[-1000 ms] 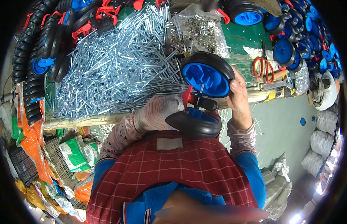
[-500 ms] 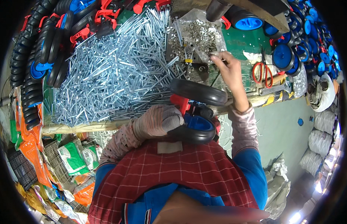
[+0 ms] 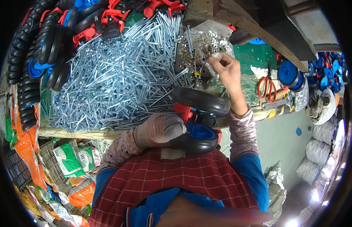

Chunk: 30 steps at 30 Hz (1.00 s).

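My left hand (image 3: 160,128), in a striped knitted glove, is closed on a twin-wheel unit near the table's front edge. The unit has two black tyres (image 3: 200,101), a blue hub (image 3: 201,130) and a red bracket (image 3: 182,110) between the wheels. My bare right hand (image 3: 229,70) is beyond the wheels, thumb and forefinger pinched together beside a heap of small metal nuts or washers (image 3: 210,41) on clear plastic. What sits between those fingertips is too small to make out. A large pile of long silver bolts (image 3: 111,79) spreads to the left.
Red-handled scissors (image 3: 267,89) and a wrench (image 3: 278,104) lie on the right. Stacked black wheels (image 3: 26,87) line the left; blue-hubbed wheels (image 3: 289,73) crowd the right. A dark beam (image 3: 266,30) juts in overhead. Bags and crates (image 3: 70,159) stand below left.
My right hand has shifted left toward the small metal parts. A dark thin rod seen below it earlier is out of sight. My left hand keeps its hold; the view has shifted slightly.
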{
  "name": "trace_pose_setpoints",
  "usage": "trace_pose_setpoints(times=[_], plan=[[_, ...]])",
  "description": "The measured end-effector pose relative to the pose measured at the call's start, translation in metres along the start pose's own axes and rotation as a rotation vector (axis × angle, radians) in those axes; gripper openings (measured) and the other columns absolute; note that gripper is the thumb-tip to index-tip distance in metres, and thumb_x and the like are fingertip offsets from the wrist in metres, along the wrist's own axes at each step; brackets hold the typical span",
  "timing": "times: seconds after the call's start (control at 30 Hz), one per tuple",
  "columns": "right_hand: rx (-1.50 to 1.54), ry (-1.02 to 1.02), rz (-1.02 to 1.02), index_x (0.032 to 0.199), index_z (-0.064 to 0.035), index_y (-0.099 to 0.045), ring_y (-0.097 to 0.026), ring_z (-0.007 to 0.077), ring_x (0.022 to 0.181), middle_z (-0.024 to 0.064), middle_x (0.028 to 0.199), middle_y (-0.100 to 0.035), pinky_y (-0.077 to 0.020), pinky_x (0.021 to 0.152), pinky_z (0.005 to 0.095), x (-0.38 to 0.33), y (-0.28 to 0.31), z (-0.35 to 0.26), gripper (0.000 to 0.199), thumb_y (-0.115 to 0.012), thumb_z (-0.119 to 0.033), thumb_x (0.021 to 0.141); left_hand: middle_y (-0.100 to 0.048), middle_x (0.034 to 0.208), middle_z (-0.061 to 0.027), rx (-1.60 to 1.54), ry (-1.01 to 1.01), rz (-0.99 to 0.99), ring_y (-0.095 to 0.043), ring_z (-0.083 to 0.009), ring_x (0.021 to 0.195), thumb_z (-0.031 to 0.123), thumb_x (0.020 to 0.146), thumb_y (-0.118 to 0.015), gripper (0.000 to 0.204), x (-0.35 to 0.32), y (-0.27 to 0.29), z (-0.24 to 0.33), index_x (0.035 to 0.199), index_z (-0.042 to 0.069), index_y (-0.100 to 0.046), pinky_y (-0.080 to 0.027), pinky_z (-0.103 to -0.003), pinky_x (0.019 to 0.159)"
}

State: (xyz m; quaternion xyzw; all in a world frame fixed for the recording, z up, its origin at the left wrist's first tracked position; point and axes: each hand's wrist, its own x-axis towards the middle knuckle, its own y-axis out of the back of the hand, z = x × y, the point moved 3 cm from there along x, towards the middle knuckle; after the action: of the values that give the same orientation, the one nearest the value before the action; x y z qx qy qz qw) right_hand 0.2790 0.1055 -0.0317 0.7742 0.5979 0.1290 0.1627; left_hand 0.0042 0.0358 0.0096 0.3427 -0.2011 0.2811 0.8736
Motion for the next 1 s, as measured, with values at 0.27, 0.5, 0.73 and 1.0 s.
trace_pose_setpoints(times=[0.27,0.5,0.73,1.0], plan=[[0.212,0.043,0.051,0.099,0.0029,-0.071,-0.059,0.0075,0.071,0.0056,0.081,-0.069,-0.0447,0.064,0.0234,-0.016,0.002,-0.004,0.026,-0.062,-0.021,0.097,-0.063,0.091,-0.0131,-0.068,0.286,-0.185,-0.067,-0.0309,0.08,0.014,0.075,-0.077,0.041,-0.009,-0.014,-0.013,0.109,0.005,-0.056,-0.056,-0.04,0.07],[0.169,0.047,-0.053,0.119,-0.0001,-0.056,-0.068,0.0254,0.093,0.0206,0.102,-0.069,-0.0516,0.08,0.0381,-0.053,0.012,0.006,0.041,-0.066,-0.025,0.088,-0.065,0.111,-0.015,-0.33,0.555,0.351,-0.065,-0.022,0.097,0.029,0.078,-0.083,0.06,0.067,0.028,-0.022,0.118,-0.003,-0.053,-0.052,-0.036,0.086],[0.604,-0.166,0.03,0.13,-0.0013,-0.052,-0.064,0.0158,0.078,0.0116,0.107,-0.065,-0.052,0.056,0.0266,-0.001,-0.016,0.033,0.042,-0.057,-0.027,0.098,-0.066,0.11,-0.0119,-0.602,0.889,0.362,-0.064,-0.0186,0.102,0.031,0.09,-0.069,0.054,0.132,0.053,-0.078,0.126,-0.005,-0.052,-0.052,-0.033,0.09],[0.71,-0.2,0.019,0.126,-0.0068,-0.057,-0.067,0.0127,0.079,0.0052,0.105,-0.069,-0.0527,0.056,0.0249,-0.007,-0.01,0.049,0.031,-0.057,-0.022,0.099,-0.066,0.108,-0.0131,-0.439,0.889,0.316,-0.066,-0.0177,0.096,0.028,0.091,-0.067,0.045,0.135,0.043,-0.088,0.121,-0.004,-0.056,-0.053,-0.03,0.085]])
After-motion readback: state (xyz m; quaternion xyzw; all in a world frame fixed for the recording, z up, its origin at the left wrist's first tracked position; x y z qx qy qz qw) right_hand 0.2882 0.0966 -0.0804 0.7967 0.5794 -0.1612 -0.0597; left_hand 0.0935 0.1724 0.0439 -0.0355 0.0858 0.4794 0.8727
